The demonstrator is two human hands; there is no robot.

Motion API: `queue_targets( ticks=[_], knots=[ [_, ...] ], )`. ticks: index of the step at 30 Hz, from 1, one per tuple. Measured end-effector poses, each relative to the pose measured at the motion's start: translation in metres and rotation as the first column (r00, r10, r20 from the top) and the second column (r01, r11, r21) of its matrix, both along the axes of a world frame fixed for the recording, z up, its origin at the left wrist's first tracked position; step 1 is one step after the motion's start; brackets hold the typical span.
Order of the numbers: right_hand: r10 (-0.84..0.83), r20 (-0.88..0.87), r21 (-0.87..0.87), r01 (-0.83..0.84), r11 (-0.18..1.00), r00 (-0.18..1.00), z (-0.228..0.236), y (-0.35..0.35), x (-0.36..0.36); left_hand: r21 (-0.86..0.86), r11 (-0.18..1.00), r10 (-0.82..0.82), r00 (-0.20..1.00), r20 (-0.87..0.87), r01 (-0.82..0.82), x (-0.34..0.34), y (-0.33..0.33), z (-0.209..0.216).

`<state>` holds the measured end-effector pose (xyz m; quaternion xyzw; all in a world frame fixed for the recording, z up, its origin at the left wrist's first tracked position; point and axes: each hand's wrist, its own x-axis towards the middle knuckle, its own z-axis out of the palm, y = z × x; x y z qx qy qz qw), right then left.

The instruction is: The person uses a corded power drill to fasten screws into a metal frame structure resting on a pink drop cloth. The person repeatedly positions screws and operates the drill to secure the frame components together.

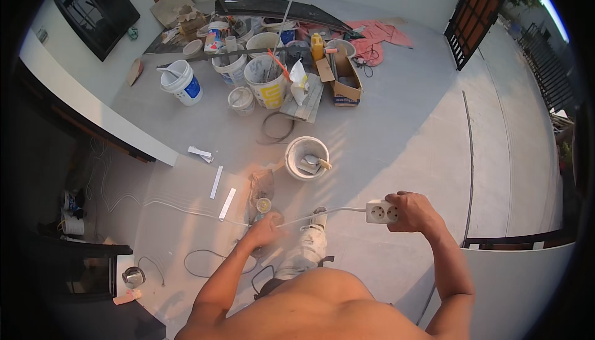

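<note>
My right hand [414,211] grips a white socket block [380,211] of an extension lead, held out at waist height over the concrete floor. Its white cable [334,211] runs left from the block to my left hand [265,228], which is closed around it. From there the cable trails on across the floor to the far left. My shoe [310,241], spattered with white, stands just below the cable.
A white bucket [306,157] with a trowel stands on the floor ahead. Farther back lie several paint buckets [266,86], a cardboard box [344,79], boards and a pink cloth [378,36]. A black cable loop [204,264] lies at lower left. A metal gate [475,14] stands at right.
</note>
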<state>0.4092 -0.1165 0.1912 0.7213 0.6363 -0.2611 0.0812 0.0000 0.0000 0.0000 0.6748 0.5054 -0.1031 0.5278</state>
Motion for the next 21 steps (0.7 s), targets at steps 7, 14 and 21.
queue_targets(
  ticks=[7, 14, 21],
  knots=[
    [-0.156, 0.292, 0.216, 0.094, 0.972, 0.944, 0.157, 0.023, 0.145, 0.063, 0.91, -0.393, 0.901, -0.182, 0.41, 0.094, 0.092, -0.088],
    [-0.358, 0.625, 0.445, 0.06, 0.893, 0.693, 0.246, 0.025, 0.292, 0.038, 0.836, -0.507, 0.798, -0.324, 0.547, 0.252, 0.155, -0.113],
    [-0.459, 0.732, 0.584, -0.115, 0.803, 0.504, 0.271, 0.028, 0.461, 0.117, 0.722, -0.616, 0.71, -0.341, 0.682, 0.464, 0.229, -0.14]
  ],
)
